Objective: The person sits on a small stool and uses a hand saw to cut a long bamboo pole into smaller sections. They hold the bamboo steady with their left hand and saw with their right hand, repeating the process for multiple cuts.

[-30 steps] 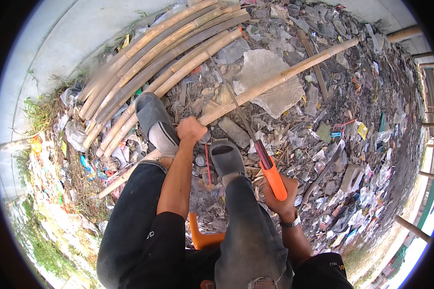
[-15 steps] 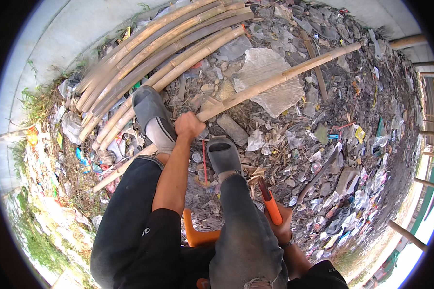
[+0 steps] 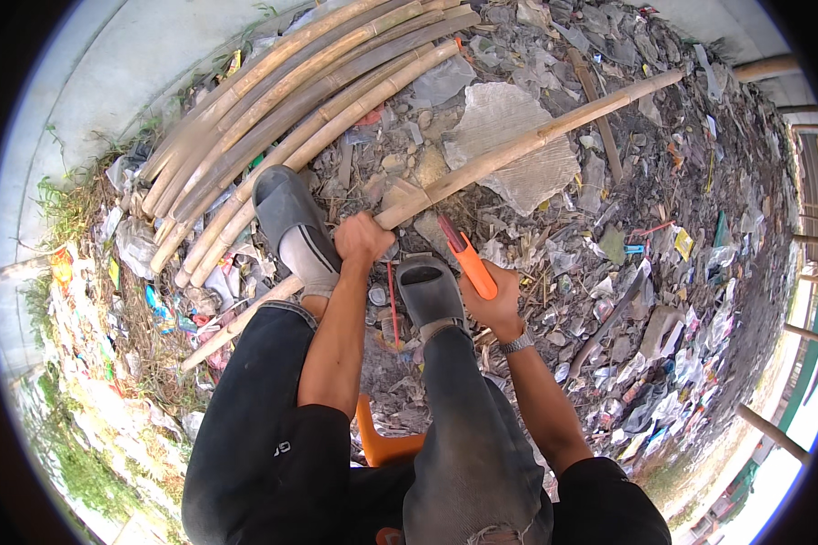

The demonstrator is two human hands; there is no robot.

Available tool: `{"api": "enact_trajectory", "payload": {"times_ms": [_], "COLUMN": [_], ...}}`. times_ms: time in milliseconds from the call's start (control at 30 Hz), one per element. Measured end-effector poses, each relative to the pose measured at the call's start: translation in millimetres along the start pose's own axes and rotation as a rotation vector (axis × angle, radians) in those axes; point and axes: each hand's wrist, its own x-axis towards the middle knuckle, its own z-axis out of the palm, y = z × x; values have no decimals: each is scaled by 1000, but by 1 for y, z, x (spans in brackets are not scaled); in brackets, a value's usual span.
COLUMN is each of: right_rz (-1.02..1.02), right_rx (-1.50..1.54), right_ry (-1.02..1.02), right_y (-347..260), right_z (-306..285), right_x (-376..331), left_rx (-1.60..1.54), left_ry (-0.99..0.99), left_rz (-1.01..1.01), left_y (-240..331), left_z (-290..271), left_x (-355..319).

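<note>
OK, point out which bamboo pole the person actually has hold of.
The single pole lying apart from the stacked bundle, running diagonally toward the upper right. The left hand grips its near end, while the right hand holds an orange-handled tool beside it.

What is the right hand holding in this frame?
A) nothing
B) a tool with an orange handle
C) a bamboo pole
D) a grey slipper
B: the right hand is closed around an orange-handled tool whose tip points toward the bamboo pole, while the left hand grips that pole near its cut end.
</note>
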Motion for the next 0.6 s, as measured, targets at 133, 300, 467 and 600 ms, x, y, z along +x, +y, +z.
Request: {"api": "enact_trajectory", "payload": {"times_ms": [133, 300, 467, 600], "right_rz": [-46, -4, -22, -62], "right_rx": [-56, -106, -139, -199], "right_ry": [-35, -85, -150, -218], "right_y": [-8, -24, -37, -39], "right_z": [-4, -7, -16, -24], "right_x": [-2, -1, 5, 13], "left_rx": [21, 14, 24, 4], "left_ry": [-5, 39, 140, 213], "left_rz": [7, 5, 25, 6], "left_y": [1, 0, 1, -2], "left_z": [4, 8, 14, 21], "left_x": [1, 0, -7, -3]}}
